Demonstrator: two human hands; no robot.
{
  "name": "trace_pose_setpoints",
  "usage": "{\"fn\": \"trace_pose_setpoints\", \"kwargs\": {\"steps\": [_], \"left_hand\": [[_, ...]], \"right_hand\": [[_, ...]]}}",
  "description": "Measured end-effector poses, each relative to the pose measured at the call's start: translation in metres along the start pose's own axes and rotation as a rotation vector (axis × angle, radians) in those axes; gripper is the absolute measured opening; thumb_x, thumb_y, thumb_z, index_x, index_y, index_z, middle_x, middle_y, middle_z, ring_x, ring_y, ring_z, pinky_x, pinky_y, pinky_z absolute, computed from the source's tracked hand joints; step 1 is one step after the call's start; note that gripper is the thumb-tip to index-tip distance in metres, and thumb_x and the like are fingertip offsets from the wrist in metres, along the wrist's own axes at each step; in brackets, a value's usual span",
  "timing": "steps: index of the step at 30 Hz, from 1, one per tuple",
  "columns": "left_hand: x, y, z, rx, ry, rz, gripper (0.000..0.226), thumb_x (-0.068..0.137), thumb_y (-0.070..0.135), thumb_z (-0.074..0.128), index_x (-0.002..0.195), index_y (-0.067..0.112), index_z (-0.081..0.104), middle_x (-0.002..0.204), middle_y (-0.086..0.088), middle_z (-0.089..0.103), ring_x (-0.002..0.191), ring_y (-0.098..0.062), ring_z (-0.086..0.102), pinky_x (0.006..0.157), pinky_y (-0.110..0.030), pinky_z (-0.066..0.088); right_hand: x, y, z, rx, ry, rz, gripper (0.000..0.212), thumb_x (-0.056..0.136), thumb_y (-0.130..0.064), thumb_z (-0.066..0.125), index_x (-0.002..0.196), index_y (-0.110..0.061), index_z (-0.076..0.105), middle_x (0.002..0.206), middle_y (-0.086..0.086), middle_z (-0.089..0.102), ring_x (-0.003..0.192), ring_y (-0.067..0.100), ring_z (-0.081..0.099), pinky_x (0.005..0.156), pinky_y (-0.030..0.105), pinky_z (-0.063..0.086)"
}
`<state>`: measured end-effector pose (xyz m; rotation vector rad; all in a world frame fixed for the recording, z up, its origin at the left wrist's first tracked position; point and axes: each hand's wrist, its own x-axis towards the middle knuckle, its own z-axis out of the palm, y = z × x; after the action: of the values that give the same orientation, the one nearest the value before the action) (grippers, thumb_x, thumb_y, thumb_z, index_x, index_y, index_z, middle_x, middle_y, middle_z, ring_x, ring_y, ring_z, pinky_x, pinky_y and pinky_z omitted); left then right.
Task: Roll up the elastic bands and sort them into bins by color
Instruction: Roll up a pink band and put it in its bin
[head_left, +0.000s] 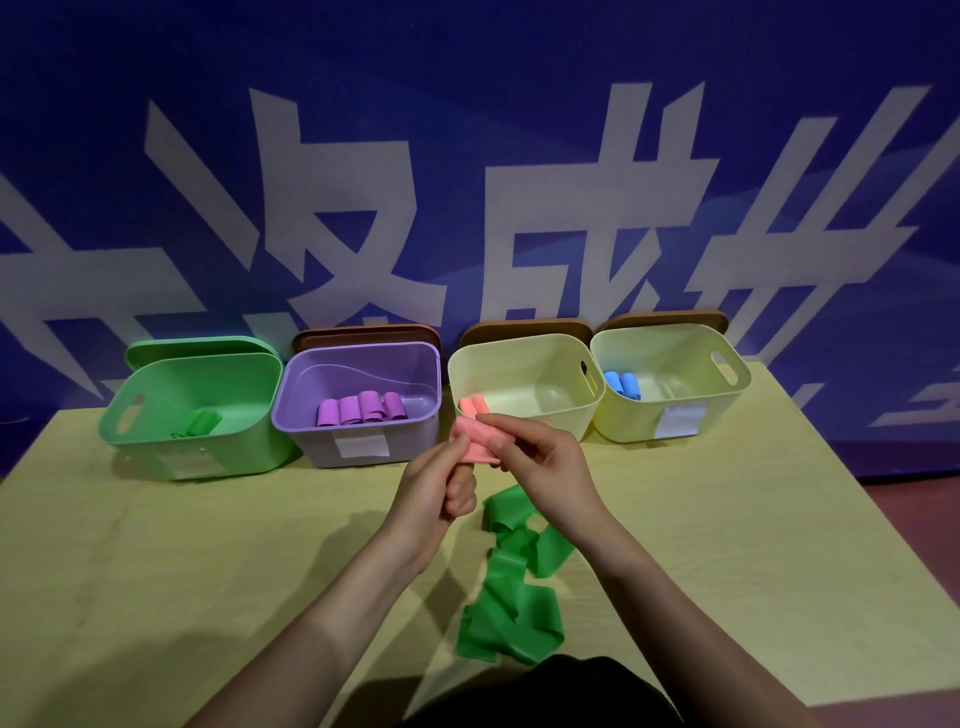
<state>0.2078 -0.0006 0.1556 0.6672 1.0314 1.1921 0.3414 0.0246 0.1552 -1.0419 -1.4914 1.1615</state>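
Note:
Both hands hold a rolled pink band above the table, in front of the third bin. My left hand pinches its near end; my right hand grips it from the right with thumb and fingers. A loose green band lies crumpled on the table below my hands. The green bin holds a green roll. The purple bin holds several purple rolls. The third, pale yellow bin holds pink rolls. The right pale yellow bin holds blue rolls.
The bins stand in a row at the far edge of the yellow table, against a blue banner with white characters. Lids lean behind the bins. The table's right edge runs diagonally near the right bin.

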Motion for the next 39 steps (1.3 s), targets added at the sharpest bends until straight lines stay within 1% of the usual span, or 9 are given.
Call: {"fn": "trace_pose_setpoints", "kwargs": {"steps": [4,8,11,16,19,26,31,35,39], "left_hand": [[-0.001,0.002,0.000,0.007,-0.007,0.026,0.026,0.100,0.018,0.041,0.076,0.009,0.049,0.042,0.006,0.028,0.037,-0.005,0.022,0.041,-0.018,0.018],[-0.001,0.001,0.001,0.081,0.001,0.063,0.041,0.101,0.024,0.039,0.074,0.014,0.069,0.048,0.003,0.028,0.041,-0.008,0.023,0.043,-0.020,0.020],[0.001,0.001,-0.001,0.169,0.018,0.103,0.039,0.102,0.024,0.037,0.088,0.001,0.065,0.049,0.003,0.030,0.043,-0.008,0.025,0.044,-0.019,0.023],[0.005,0.004,-0.005,0.428,-0.016,0.170,0.034,0.104,0.021,0.032,0.107,0.004,0.062,0.054,0.005,0.036,0.047,-0.007,0.032,0.047,-0.018,0.030],[0.006,0.006,-0.006,0.508,-0.019,0.194,0.031,0.103,0.019,0.032,0.105,0.005,0.060,0.057,0.004,0.043,0.050,-0.007,0.041,0.054,-0.021,0.038],[0.008,0.000,-0.006,0.212,0.165,0.172,0.019,0.097,0.012,0.050,0.099,0.014,0.069,0.107,-0.016,0.069,0.100,-0.020,0.063,0.087,-0.031,0.052],[0.004,0.000,0.005,-0.057,0.223,0.141,0.017,0.094,0.008,0.054,0.101,0.008,0.069,0.103,-0.016,0.071,0.097,-0.022,0.067,0.087,-0.024,0.055],[0.005,0.002,0.007,0.001,0.198,0.190,0.018,0.094,0.009,0.054,0.103,0.006,0.070,0.098,-0.009,0.074,0.094,-0.015,0.068,0.085,-0.021,0.054],[0.010,-0.001,-0.001,0.165,0.141,0.212,0.022,0.097,0.010,0.050,0.094,-0.003,0.067,0.087,-0.011,0.071,0.090,-0.020,0.067,0.089,-0.028,0.053]], "right_hand": [[0.000,0.003,0.001,-0.083,0.021,-0.064,0.032,0.089,-0.009,0.065,0.104,-0.037,0.068,0.085,-0.022,0.068,0.085,0.001,0.061,0.076,0.015,0.047],[-0.001,0.007,0.000,-0.257,0.011,-0.203,0.028,0.088,-0.006,0.065,0.113,-0.017,0.071,0.089,-0.014,0.062,0.086,0.001,0.057,0.075,0.009,0.040],[-0.002,0.010,-0.001,-0.294,-0.015,-0.245,0.029,0.091,-0.009,0.060,0.118,-0.013,0.069,0.095,-0.002,0.064,0.091,0.006,0.058,0.081,0.012,0.042],[-0.003,0.004,-0.004,-0.042,0.001,-0.068,0.027,0.098,-0.011,0.050,0.120,-0.015,0.065,0.097,-0.008,0.066,0.086,-0.001,0.060,0.077,0.013,0.045],[-0.001,0.006,-0.002,0.046,-0.010,0.055,0.023,0.099,-0.010,0.048,0.110,-0.012,0.069,0.077,0.001,0.064,0.067,0.007,0.057,0.068,0.021,0.046],[-0.001,0.011,0.005,0.132,0.030,0.100,0.019,0.088,-0.003,0.064,0.102,-0.016,0.068,0.085,-0.002,0.072,0.074,0.016,0.068,0.069,0.024,0.052],[-0.001,0.017,0.014,0.126,0.115,0.092,0.021,0.087,0.000,0.065,0.101,-0.016,0.068,0.093,-0.003,0.072,0.082,0.015,0.070,0.076,0.026,0.053],[-0.004,0.016,0.017,0.068,0.135,0.047,0.020,0.090,-0.010,0.066,0.103,-0.023,0.072,0.099,-0.005,0.072,0.096,0.014,0.067,0.086,0.033,0.054],[-0.003,0.014,0.008,-0.021,0.142,0.009,0.020,0.094,-0.010,0.058,0.092,-0.019,0.076,0.087,-0.005,0.071,0.090,0.010,0.062,0.083,0.031,0.050]]}}
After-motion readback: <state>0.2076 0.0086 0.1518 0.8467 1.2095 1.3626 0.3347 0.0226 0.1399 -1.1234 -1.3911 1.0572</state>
